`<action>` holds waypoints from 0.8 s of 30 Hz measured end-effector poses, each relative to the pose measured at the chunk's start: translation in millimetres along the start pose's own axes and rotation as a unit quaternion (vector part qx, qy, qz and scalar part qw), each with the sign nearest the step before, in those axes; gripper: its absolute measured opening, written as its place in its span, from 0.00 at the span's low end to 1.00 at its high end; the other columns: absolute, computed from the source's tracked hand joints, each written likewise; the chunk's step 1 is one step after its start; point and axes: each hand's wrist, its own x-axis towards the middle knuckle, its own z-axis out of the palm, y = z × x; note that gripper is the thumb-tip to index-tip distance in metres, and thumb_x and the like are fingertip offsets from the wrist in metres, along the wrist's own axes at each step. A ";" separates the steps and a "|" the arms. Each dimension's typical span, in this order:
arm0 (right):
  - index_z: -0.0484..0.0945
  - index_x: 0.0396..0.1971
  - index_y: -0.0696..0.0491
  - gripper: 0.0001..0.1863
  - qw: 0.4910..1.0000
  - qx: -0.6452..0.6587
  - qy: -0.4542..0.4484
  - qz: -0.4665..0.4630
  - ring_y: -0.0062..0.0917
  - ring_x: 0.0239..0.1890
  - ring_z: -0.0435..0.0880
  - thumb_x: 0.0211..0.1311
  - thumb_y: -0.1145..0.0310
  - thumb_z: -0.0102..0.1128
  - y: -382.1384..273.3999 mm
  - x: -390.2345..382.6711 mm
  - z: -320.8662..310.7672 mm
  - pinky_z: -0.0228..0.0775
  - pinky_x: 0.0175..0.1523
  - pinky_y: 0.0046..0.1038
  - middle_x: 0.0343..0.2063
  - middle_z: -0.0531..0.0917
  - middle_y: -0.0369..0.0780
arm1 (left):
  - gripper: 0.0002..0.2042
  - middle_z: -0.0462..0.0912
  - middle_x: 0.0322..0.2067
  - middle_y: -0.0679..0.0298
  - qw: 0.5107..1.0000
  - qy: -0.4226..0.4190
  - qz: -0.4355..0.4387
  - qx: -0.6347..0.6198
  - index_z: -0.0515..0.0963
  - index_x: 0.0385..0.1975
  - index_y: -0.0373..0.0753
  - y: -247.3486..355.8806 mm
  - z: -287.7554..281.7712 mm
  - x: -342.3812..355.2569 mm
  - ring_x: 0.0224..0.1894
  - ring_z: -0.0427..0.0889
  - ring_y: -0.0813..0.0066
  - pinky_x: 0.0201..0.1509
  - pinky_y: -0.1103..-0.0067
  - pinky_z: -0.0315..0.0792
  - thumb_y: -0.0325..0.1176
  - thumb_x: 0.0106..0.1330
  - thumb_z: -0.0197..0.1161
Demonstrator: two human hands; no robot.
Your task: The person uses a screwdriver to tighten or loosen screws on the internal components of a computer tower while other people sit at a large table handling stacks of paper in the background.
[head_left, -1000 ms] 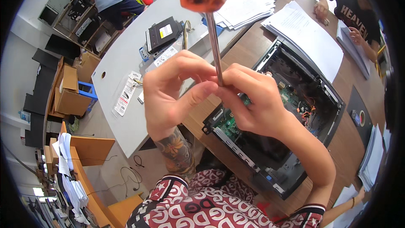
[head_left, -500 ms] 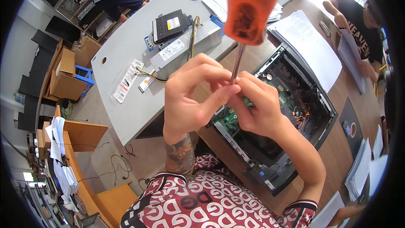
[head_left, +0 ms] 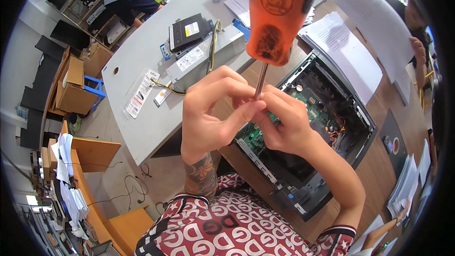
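An orange and black screwdriver (head_left: pixel 270 33) points down, its handle large and close at the top of the view. My left hand (head_left: pixel 211 114) has thumb and index finger closed in a pinch at the lower end of the metal shaft. From the other side, my right hand (head_left: pixel 286 121) pinches at the same spot; the tip and anything small there are hidden by the fingers. Below and behind the hands lies an opened black computer case (head_left: pixel 367 118), showing a green circuit board (head_left: pixel 315 113) and loose coloured wires (head_left: pixel 339 132).
On the grey table at left sit a metal power supply (head_left: pixel 189 64) with cables, a black optical drive (head_left: pixel 182 35) and a blister pack (head_left: pixel 141 96). Papers (head_left: pixel 350 57) lie beyond the case. Another person holds a large sheet (head_left: pixel 379 19) at the right.
The screwdriver handle has come slightly lower and left, and my hands have shifted a little left with it. At the right, the other person has raised a sheet of paper.
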 end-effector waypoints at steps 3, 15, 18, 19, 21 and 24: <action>0.74 0.32 0.60 0.04 1.000 0.005 0.003 -0.003 0.36 0.22 0.75 0.59 0.81 0.61 -0.2 0.1 1.7 0.68 0.26 0.32 0.24 0.73 0.43 | 0.07 0.78 0.27 0.65 1.000 0.002 -0.001 0.002 0.82 0.29 0.34 3.0 0.1 -0.4 0.26 0.76 0.81 0.29 0.83 0.69 0.20 0.52 0.73; 0.76 0.35 0.60 0.06 0.999 0.021 0.002 -0.026 0.37 0.23 0.77 0.57 0.82 0.61 -0.2 -2.0 3.7 0.69 0.26 0.32 0.26 0.75 0.43 | 0.07 0.78 0.26 0.65 0.999 0.014 0.002 0.041 0.81 0.28 0.34 11.8 0.3 -5.7 0.25 0.75 0.80 0.28 0.83 0.68 0.21 0.52 0.74; 0.76 0.34 0.60 0.06 1.000 0.024 0.000 -0.019 0.37 0.23 0.77 0.57 0.82 0.61 -1.7 -1.2 4.1 0.69 0.27 0.32 0.26 0.75 0.43 | 0.07 0.78 0.26 0.65 0.999 0.007 0.008 0.035 0.81 0.28 0.35 8.7 -1.1 -4.6 0.25 0.75 0.80 0.28 0.83 0.68 0.21 0.52 0.74; 0.75 0.34 0.60 0.06 1.000 0.021 -0.001 -0.007 0.36 0.23 0.77 0.57 0.82 0.61 -2.8 0.0 3.1 0.69 0.27 0.32 0.26 0.75 0.43 | 0.07 0.78 0.26 0.65 0.999 0.009 0.013 0.034 0.81 0.28 0.35 7.2 -0.3 -4.0 0.25 0.75 0.80 0.28 0.83 0.68 0.21 0.52 0.74; 0.75 0.33 0.60 0.06 1.000 0.005 -0.004 -0.008 0.37 0.23 0.77 0.57 0.82 0.61 -3.0 -0.6 0.0 0.69 0.27 0.32 0.26 0.75 0.43 | 0.07 0.78 0.26 0.65 1.000 0.011 0.002 0.022 0.81 0.29 0.35 3.1 2.2 -3.8 0.25 0.75 0.80 0.28 0.83 0.68 0.22 0.52 0.74; 0.74 0.32 0.60 0.05 1.000 -0.001 -0.001 -0.008 0.37 0.22 0.76 0.58 0.81 0.61 -0.1 -0.5 -1.0 0.68 0.26 0.32 0.25 0.74 0.43 | 0.07 0.78 0.26 0.65 1.000 0.012 0.009 0.025 0.81 0.29 0.34 3.0 3.8 -0.8 0.25 0.75 0.80 0.28 0.83 0.68 0.22 0.53 0.73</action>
